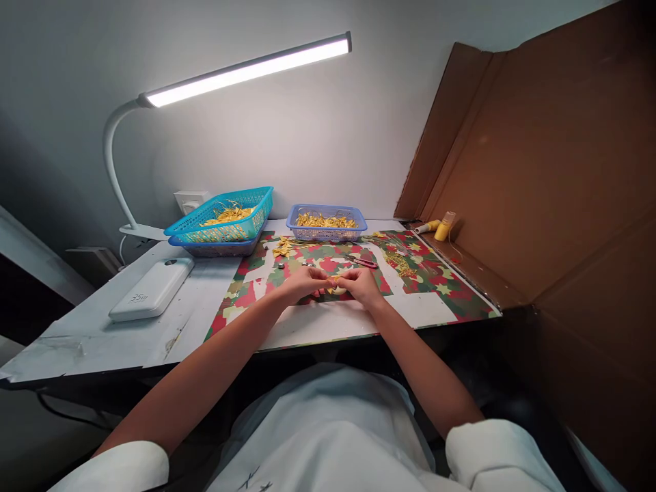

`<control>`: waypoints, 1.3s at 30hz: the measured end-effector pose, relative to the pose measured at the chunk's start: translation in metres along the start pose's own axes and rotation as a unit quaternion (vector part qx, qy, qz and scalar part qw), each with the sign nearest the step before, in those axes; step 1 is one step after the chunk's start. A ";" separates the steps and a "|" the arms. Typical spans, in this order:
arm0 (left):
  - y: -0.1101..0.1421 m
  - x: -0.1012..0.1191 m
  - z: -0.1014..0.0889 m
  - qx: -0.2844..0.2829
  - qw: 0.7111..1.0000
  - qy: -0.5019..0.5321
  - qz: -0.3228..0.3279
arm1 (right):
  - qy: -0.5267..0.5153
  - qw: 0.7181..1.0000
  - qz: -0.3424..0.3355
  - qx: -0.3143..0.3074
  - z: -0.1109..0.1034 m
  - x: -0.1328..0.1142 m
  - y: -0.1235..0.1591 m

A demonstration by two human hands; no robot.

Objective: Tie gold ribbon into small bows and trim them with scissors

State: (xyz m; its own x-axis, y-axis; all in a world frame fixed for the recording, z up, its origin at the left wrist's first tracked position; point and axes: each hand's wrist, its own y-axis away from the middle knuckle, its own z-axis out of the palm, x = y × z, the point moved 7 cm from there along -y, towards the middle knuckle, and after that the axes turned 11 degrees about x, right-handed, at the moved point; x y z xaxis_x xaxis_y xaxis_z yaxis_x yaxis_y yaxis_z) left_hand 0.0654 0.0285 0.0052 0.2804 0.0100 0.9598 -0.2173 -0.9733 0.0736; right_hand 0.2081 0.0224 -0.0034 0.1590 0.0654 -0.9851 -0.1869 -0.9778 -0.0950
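Observation:
My left hand [309,281] and my right hand [361,284] meet over the patterned mat, fingertips nearly touching. Both are closed in a pinch on a small yellow piece [335,281], mostly covered by the fingers; its exact kind is too small to make out. Just beyond my right hand lies a pair of small snips [361,261] with reddish handles. A heap of thin yellow strands [400,265] rests to the right. Past my left hand are loose yellow pieces [283,247] with thin stems.
A turquoise basket [264,203] of yellow pieces sits stacked on a darker blue one [218,249]. Behind my hands stands a periwinkle basket [328,234]. A white power bank [152,290] lies left, under a lamp [251,70]. Yellow thread spools [444,226] stand by the cardboard wall [538,150].

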 end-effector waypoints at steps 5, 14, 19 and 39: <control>-0.002 -0.002 0.000 0.027 1.000 -0.012 0.011 | 0.026 1.000 -0.018 -0.001 0.002 0.002 -0.001; -0.006 -0.007 -0.001 0.053 0.997 0.042 -0.027 | 0.263 0.873 -0.376 0.165 -0.007 -0.057 0.038; -0.002 -0.008 0.000 0.046 0.997 0.031 -0.053 | 0.449 0.801 -0.391 0.062 0.013 -0.066 0.044; 0.000 -0.004 -0.003 0.031 0.999 -0.004 -0.035 | 0.444 0.873 -0.140 -0.147 0.023 -0.065 -0.003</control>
State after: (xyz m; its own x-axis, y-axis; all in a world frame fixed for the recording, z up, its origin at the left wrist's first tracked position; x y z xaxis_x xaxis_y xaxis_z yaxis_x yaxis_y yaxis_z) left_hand 0.0614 0.0294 0.0019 0.3010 0.0758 0.9506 -0.1383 -0.9828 0.1221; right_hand 0.1762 0.0254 0.0578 0.8716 0.2579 -0.4169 0.2164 -0.9655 -0.1449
